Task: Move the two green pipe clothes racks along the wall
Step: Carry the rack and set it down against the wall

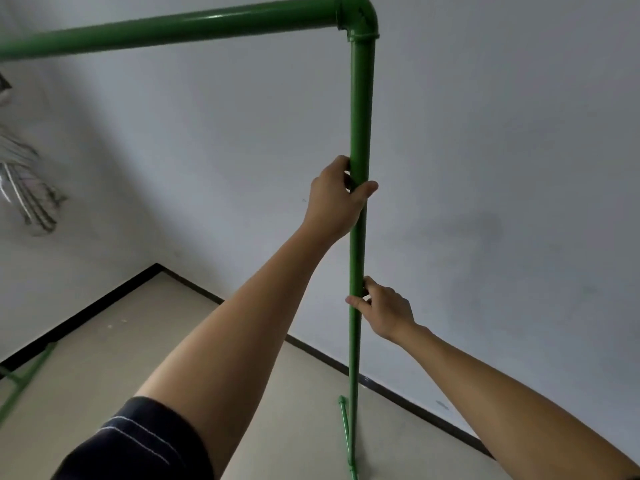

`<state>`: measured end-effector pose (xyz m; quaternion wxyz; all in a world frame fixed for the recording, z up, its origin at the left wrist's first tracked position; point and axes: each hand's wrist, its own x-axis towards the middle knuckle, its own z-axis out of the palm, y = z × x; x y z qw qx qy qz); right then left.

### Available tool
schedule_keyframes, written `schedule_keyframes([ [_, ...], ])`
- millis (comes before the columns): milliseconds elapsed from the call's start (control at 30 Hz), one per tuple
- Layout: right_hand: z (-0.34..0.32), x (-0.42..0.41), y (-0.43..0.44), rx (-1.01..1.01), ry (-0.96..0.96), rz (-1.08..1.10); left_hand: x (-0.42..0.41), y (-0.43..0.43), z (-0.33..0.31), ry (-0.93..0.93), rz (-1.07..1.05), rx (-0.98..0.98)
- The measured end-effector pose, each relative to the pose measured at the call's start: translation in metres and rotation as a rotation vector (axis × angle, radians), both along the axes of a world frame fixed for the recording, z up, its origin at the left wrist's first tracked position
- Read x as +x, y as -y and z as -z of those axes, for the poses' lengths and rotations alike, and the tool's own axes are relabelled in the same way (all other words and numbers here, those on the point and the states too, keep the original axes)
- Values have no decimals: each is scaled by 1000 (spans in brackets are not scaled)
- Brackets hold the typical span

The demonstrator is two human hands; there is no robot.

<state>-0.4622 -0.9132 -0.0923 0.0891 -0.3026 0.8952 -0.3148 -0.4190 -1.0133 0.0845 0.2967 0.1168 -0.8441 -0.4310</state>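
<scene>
A green pipe clothes rack (362, 109) stands right in front of me, close to the white wall. Its top bar runs from the upper left to an elbow joint at the top, and its right upright drops to a floor foot at the bottom. My left hand (337, 197) is wrapped around that upright at mid height. My right hand (382, 308) grips the same upright lower down. At the left edge, low on the floor, the green base of the rack's other end or of a second rack (26, 375) shows; I cannot tell which.
The white wall (485, 168) meets the beige floor (138, 341) along a black skirting line, forming a corner at centre left. A bundle of pale hangers (24, 181) hangs at the left edge.
</scene>
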Motion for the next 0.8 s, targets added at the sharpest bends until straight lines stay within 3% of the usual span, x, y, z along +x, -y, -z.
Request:
schedule_keyframes([
  [433, -9, -143, 26, 51, -39, -66, -140, 17, -7, 42, -118, 27],
  [800, 7, -138, 22, 5, -42, -101, -126, 11, 8, 4, -128, 9],
])
